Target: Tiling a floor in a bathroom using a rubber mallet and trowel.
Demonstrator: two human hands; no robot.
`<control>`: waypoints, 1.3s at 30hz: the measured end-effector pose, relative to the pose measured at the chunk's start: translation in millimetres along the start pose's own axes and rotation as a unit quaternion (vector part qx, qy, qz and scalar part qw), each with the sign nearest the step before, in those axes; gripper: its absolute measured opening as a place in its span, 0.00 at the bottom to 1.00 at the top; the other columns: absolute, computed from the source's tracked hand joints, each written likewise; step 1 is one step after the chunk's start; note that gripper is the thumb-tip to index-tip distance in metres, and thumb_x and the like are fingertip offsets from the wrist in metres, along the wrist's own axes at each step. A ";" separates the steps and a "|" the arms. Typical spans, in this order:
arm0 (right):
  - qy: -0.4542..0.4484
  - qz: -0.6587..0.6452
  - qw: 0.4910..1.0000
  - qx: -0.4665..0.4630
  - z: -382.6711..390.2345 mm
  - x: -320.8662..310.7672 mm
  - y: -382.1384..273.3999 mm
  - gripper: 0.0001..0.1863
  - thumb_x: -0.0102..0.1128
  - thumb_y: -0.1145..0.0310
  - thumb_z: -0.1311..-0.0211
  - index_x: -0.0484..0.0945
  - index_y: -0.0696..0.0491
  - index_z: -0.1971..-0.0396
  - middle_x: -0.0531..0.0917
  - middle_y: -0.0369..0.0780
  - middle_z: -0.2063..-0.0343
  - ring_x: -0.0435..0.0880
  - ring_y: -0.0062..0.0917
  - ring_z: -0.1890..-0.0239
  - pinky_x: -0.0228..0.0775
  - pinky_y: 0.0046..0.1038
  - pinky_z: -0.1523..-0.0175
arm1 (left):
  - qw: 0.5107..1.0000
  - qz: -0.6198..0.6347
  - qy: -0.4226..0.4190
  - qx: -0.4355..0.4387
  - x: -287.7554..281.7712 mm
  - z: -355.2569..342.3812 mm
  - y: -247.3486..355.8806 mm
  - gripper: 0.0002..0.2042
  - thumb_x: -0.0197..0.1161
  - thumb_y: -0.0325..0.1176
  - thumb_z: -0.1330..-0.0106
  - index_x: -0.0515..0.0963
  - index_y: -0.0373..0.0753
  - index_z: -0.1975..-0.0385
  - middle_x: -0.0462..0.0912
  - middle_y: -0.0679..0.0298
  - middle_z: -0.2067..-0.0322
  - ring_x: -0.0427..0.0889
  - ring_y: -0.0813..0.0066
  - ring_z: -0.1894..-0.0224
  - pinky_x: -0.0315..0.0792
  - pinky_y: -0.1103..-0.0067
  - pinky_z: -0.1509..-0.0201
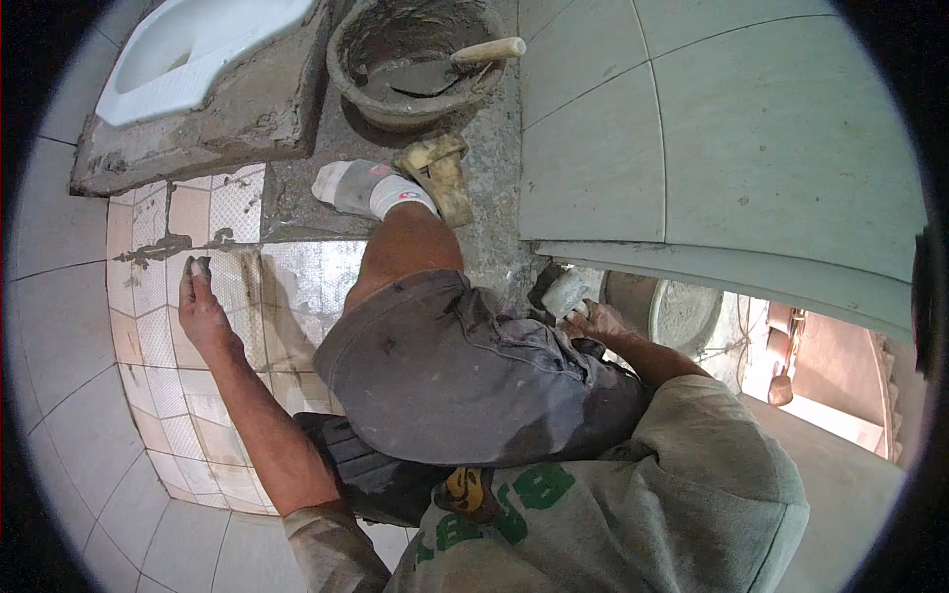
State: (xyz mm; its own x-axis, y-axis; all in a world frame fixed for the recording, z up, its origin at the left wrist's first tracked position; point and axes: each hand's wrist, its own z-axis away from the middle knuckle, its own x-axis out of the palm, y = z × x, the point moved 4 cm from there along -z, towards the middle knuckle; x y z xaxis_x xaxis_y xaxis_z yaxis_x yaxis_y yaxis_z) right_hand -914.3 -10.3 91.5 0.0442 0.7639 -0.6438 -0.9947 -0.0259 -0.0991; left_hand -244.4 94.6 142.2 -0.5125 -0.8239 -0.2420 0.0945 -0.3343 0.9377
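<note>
My left hand (204, 314) is over the tiled floor at the left, fingers drawn together around a small dark grey bit, perhaps mortar, too small to name. Just beyond the fingertips, dark grey mortar (158, 247) smears the tile joints. My right hand (601, 324) reaches to the right, beside my thigh at the wall's lower edge. Its fingers are closed on a pale, whitish lump (573, 290), perhaps a rag or a bag; part of it is hidden. Pale patterned floor tiles (198, 336) spread below my left hand.
A mortar-caked bucket (346, 94) holds a wooden-handled trowel (489, 51). A white squat toilet (148, 74) sits in a raised cement block at the far left. My foot stands by a yellowish sponge-like block (440, 173). Right of my right hand is a round basin (684, 314).
</note>
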 end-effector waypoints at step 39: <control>0.056 0.245 0.934 -0.252 -216.7 -89.7 -304.9 0.57 0.67 0.48 0.51 0.43 0.54 0.28 0.56 0.61 0.32 0.63 0.54 0.33 0.60 0.45 0.32 | 0.994 -0.023 0.110 -0.001 -23.0 8.7 13.4 0.26 0.60 0.44 0.32 0.73 0.30 0.42 0.83 0.48 0.52 0.82 0.64 0.49 0.71 0.75 0.43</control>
State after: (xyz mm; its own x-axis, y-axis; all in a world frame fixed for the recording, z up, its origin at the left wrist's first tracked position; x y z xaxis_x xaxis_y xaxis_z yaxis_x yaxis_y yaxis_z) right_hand -595.0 -210.6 15.1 -0.3686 0.5091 -0.7778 -0.7288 -0.6776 -0.0981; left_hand -238.8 113.1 162.6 -0.3171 -0.8881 -0.3327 0.0777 -0.3740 0.9242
